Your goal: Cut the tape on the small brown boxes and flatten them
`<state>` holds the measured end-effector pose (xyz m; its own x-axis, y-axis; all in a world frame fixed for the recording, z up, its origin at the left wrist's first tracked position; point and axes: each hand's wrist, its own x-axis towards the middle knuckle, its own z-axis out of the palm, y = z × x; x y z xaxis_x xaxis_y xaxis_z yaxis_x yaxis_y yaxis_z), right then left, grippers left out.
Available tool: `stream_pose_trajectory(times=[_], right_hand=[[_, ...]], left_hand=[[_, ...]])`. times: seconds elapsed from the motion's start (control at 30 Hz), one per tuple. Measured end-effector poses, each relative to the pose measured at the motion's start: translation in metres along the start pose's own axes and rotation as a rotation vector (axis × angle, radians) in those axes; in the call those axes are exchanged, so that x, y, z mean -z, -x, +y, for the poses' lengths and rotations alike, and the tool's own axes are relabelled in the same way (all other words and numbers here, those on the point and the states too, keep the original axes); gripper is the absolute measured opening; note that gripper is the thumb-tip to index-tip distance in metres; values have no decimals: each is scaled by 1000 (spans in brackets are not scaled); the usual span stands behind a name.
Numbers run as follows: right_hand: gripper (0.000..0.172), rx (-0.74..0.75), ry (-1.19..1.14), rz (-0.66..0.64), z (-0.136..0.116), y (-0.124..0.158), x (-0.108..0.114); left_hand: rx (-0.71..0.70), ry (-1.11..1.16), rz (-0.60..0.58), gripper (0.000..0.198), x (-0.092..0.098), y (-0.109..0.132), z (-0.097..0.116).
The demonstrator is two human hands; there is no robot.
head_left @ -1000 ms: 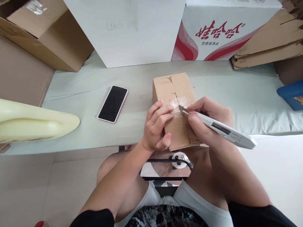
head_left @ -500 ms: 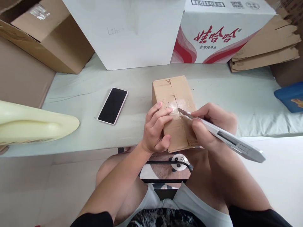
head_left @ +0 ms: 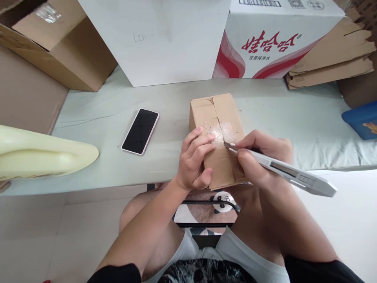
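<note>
A small brown cardboard box lies at the near edge of the pale table, sealed with clear tape along its middle seam. My left hand grips the box's near left side, fingers curled over the top. My right hand is closed round a white utility knife. The knife's blade tip rests on the taped seam, just right of my left fingertips.
A black phone lies face up left of the box. A big white box and a red-and-white printed carton stand behind. Brown cartons sit at the left, flattened cardboard and a blue thing at the right. A cream plastic object juts in from the left.
The knife tip has slid a little nearer to me along the taped seam. My left hand keeps its hold on the box.
</note>
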<state>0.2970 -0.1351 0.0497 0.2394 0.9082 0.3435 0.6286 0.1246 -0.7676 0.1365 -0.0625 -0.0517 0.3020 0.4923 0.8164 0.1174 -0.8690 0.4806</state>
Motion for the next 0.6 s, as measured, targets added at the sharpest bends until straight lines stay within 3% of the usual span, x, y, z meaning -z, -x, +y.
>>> stream_pose_trajectory(times=[0.43,0.53,0.6], right_hand=[[12,313,130,131,2,5,4],[12,316,84,169,-3,12,11],[11,225,71,165,-6,16,15]], left_hand=[[-11,-12,10,40,0,-2,-2],[-22,-18,19,38,1,-3,-2],[-28,-25,14,36,3,-4,-2]])
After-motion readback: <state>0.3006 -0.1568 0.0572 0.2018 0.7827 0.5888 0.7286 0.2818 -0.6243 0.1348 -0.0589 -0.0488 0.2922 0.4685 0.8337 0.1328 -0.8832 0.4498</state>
